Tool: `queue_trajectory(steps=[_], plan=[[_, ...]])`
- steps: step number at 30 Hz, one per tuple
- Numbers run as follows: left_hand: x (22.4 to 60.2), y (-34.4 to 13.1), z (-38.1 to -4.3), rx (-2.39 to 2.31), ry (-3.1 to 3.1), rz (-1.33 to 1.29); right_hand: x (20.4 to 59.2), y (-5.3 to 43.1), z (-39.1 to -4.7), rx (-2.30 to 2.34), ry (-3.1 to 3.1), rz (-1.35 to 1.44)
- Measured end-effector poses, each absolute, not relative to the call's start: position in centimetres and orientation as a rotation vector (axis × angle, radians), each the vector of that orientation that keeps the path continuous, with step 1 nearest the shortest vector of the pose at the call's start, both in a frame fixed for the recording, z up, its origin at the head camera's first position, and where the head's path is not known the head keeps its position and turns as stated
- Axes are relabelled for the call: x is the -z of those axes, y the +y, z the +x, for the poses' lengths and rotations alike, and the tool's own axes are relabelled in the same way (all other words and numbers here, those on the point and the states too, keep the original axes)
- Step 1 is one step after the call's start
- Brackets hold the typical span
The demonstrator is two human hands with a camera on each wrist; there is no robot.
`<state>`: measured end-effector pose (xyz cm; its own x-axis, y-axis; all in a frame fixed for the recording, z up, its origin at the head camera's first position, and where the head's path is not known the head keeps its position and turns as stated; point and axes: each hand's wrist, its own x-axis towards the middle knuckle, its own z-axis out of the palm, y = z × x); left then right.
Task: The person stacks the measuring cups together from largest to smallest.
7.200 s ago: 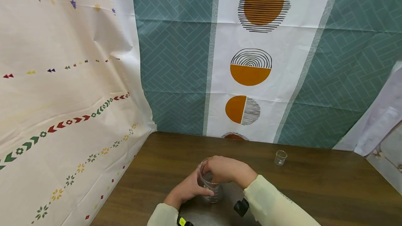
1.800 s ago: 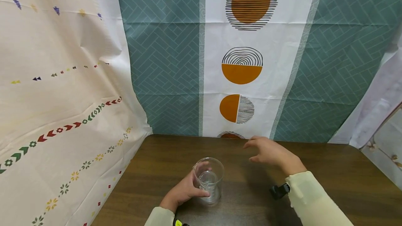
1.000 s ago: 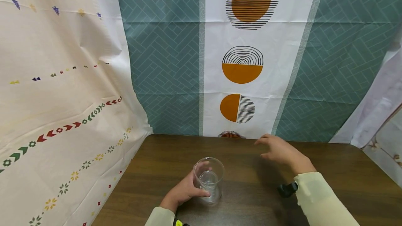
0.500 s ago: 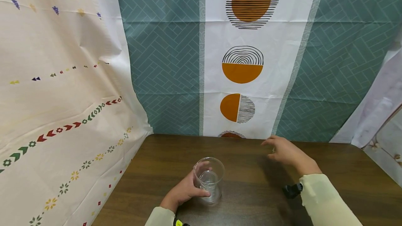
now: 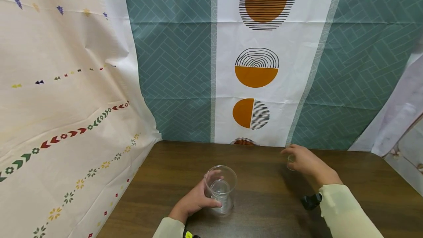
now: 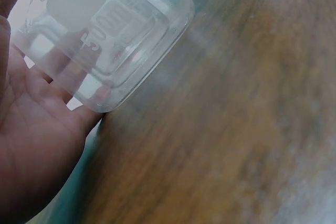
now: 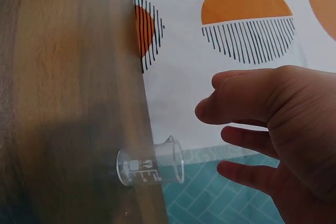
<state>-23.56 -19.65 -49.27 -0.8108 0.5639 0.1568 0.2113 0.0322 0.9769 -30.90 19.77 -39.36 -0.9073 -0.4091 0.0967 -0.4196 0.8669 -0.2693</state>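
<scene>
A large clear glass beaker [image 5: 227, 203] stands upright on the wooden table, held round its left side by my left hand [image 5: 197, 198]. Within it shows the rim of a smaller glass beaker [image 5: 219, 186]. The left wrist view catches the large beaker's printed wall [image 6: 79, 3] and base close to my palm. At the back right, my right hand [image 5: 305, 161] hovers beside a tiny glass beaker [image 5: 290, 163], which it partly hides in the head view. In the right wrist view the tiny beaker [image 7: 152, 165] stands apart from my spread, loosely bent fingers [image 7: 239, 174].
The dark wooden table [image 5: 261, 194] ends at a teal and white patterned cloth [image 5: 178, 83] along the back. A cream printed cloth [image 5: 82, 139] hangs down the left side. At the far right is a pale cloth [image 5: 393, 120].
My right hand has left the large beaker's mouth, where it was earliest, and drifted right to the tiny beaker. The left hand keeps its hold on the large beaker.
</scene>
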Motion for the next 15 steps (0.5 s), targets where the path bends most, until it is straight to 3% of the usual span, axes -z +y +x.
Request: queue_trajectory(steps=[15], plan=[[49.0, -19.6, -23.5, -1.832, 2.059, 0.78, 40.4, 20.9, -31.4, -0.409, -2.972, 0.695]])
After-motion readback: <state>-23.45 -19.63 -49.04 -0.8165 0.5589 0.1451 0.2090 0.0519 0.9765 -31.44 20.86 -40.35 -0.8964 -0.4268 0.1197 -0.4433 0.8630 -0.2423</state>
